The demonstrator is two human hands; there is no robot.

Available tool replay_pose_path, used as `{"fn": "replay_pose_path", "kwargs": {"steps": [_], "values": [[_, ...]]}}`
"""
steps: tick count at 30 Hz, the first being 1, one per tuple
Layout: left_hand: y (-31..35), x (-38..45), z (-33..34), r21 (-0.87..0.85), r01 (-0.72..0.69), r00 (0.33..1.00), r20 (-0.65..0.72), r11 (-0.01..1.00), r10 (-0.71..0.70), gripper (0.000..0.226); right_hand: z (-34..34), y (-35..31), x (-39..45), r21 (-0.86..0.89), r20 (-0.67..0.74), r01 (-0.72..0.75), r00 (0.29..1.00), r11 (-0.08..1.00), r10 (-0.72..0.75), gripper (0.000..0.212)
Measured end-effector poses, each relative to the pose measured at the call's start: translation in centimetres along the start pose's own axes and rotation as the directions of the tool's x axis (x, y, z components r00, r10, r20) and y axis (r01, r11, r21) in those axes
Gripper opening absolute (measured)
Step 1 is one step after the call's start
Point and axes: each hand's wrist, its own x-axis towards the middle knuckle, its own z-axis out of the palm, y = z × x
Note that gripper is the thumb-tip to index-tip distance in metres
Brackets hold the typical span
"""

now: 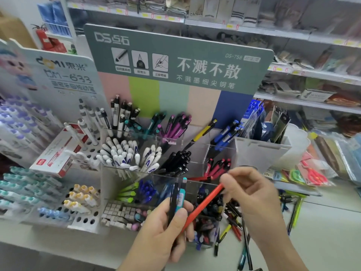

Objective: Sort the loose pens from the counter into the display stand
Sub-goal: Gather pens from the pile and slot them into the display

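Observation:
A clear acrylic display stand (220, 151) with a green header card holds pens sorted by colour in tiered compartments. In front of it my left hand (162, 229) grips a small bunch of pens (178, 196), one teal and one black, pointing up. My right hand (254, 194) pinches the upper end of a red pen (203, 206); its lower end lies slanted against the left hand's bunch. The red pen compartment (216, 169) is just above both hands. Several loose pens (236, 229) lie scattered on the counter to the right of the stand.
A white pegboard pen stand (82, 218) with a red box (58, 153) on it sits to the left. Packaged scissors (312, 175) and more loose pens (295, 208) lie on the right. Stocked shop shelves (312, 73) rise behind the counter.

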Motion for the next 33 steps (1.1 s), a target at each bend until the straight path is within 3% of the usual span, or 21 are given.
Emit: {"fn": "replay_pose_path", "kwargs": {"steps": [5,8,10,12,17,20,23,25,27,28,30,33], "values": [[-0.2,0.0,-0.6,-0.024,-0.009,0.987,-0.161,1.0,0.005,0.026,-0.5,-0.7,0.2,0.002,-0.273,0.217,0.939,0.976,-0.209,0.008],[-0.3,0.1,-0.9,-0.037,0.011,0.978,-0.206,0.999,-0.018,0.019,-0.4,-0.1,0.7,-0.144,-0.43,0.393,0.802,0.908,-0.415,0.013],[-0.3,0.1,-0.9,-0.099,0.035,0.975,-0.214,0.994,-0.055,0.021,-0.1,0.7,1.1,-0.272,-0.382,0.475,0.745,0.837,-0.548,0.021],[-0.3,0.0,-0.9,-0.182,0.046,0.975,-0.204,0.982,-0.084,0.023,0.6,2.0,1.6,-0.343,-0.268,0.498,0.761,0.797,-0.591,0.024],[0.1,-0.6,-0.6,-0.166,0.036,0.994,-0.1,0.985,-0.053,0.028,2.0,5.5,1.8,-0.449,-0.083,0.411,0.865,0.793,-0.495,0.017],[0.3,-0.8,-0.7,-0.137,0.037,0.998,-0.054,0.99,-0.045,0.027,1.9,6.1,1.8,-0.572,0.003,0.398,0.875,0.717,-0.483,0.026],[0.3,-0.9,-0.8,-0.153,0.087,0.994,-0.051,0.984,-0.096,0.028,2.0,5.4,0.9,-0.606,0.003,0.429,0.843,0.67,-0.538,0.027],[0.4,-0.9,-0.8,-0.179,0.146,0.988,-0.019,0.973,-0.152,0.025,2.3,4.6,-0.5,-0.488,-0.002,0.434,0.867,0.758,-0.498,0.022],[0.4,-0.9,-0.7,-0.167,0.209,0.978,0.054,0.964,-0.202,0.019,3.0,3.5,-1.6,-0.229,0.096,0.236,0.971,0.945,-0.219,0.024],[0.4,-1.0,-0.6,-0.149,0.233,0.971,0.087,0.961,-0.222,0.021,3.2,3.4,-1.8,-0.14,0.185,0.104,0.98,0.985,-0.077,0.023],[0.2,-1.0,-0.7,-0.103,0.246,0.964,0.126,0.964,-0.233,0.025,3.3,3.4,-1.8,-0.113,0.273,0.013,0.962,0.994,0.019,0.021],[0.3,-1.1,-1.1,-0.011,0.205,0.971,0.127,0.979,-0.202,0.022,3.0,2.6,-1.1,-0.024,0.216,-0.038,0.975,0.999,0.042,0.033]]}}
